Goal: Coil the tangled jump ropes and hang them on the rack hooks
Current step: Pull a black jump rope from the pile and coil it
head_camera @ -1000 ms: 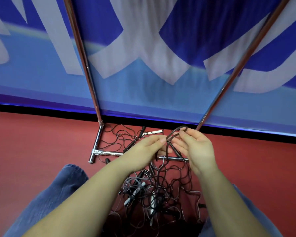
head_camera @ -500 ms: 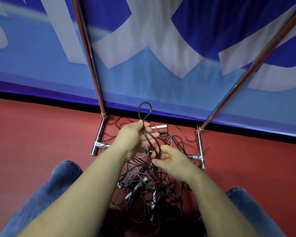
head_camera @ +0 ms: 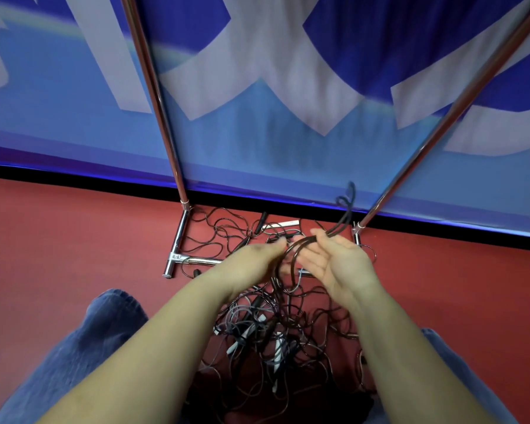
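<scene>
Floor [head_camera: 58,255] is dark red, matte, fills the lower half of the frame either side. Back wall is a big banner [head_camera: 288,133] across the whole upper half: light blue ground, dark blue and pale grey-white oversized shapes, blurred. Black baseboard strip [head_camera: 74,175] runs along where banner meets floor, slanting down toward the right, with a violet-blue glow line just above it. Lighting even, no hard shadows on the floor.
</scene>
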`<state>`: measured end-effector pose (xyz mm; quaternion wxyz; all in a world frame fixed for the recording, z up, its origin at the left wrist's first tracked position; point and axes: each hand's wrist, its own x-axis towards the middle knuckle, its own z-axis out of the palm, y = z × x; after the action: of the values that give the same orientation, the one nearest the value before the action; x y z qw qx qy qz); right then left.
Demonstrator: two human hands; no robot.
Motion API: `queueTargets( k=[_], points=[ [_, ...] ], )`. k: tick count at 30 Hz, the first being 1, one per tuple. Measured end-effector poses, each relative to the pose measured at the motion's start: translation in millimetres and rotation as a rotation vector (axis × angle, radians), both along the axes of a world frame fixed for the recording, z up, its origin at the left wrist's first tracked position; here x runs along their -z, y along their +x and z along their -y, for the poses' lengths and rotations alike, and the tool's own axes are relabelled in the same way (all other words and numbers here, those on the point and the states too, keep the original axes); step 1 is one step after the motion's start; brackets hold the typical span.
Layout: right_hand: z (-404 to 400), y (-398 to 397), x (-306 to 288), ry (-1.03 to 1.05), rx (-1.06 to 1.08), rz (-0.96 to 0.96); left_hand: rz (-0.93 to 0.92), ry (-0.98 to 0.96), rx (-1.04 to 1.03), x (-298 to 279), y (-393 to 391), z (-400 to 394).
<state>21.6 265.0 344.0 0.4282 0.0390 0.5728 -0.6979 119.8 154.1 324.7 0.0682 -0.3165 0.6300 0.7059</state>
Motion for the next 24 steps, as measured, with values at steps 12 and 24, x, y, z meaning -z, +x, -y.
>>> queueTargets(
  k=[12,24],
  points=[
    [-5,-14,9,0.037,0.019,-0.090,-0.055,-0.192,0.125,5,1,-5],
    [-5,13,22,0.438,-0.659,-0.701,-0.207,0.303,-0.600,-2,-4,14]
  ],
)
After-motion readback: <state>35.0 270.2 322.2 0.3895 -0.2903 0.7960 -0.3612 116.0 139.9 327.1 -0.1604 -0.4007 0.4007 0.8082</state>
